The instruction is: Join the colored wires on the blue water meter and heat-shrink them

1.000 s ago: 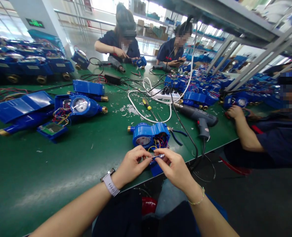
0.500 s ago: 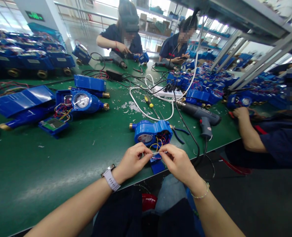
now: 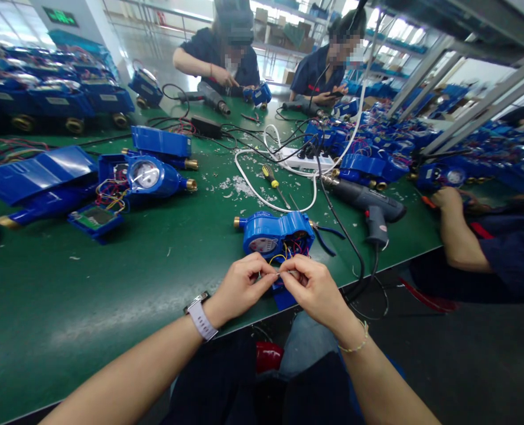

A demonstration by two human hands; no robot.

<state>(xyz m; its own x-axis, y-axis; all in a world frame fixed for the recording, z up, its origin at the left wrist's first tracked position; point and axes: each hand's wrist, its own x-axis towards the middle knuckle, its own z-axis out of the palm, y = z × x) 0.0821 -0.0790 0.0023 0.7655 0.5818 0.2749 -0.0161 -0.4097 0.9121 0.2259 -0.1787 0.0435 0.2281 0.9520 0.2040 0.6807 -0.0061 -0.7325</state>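
My left hand (image 3: 244,286) and my right hand (image 3: 313,290) meet fingertip to fingertip, each pinched on a thin pale wire (image 3: 279,273). Only a short bit of it shows between the fingers. Just beyond them a blue water meter (image 3: 299,223) lies near the table's front edge, its wiring compartment facing me. Yellow and red wires run out of that compartment towards my hands. Below my fingertips sits the blue cover (image 3: 285,300) with electronics, largely hidden by my hands.
Cutting pliers (image 3: 326,237) lie right of the meter, beside a heat gun (image 3: 363,206). Behind it are a screwdriver (image 3: 272,180), a power strip (image 3: 303,158) and looping cables. Another opened meter (image 3: 155,180) rests at left. Co-workers sit across and at right (image 3: 478,248).
My hands have come closer together, so less of the thin wire shows between them. The view has shifted slightly; the meter stays in place on the table.
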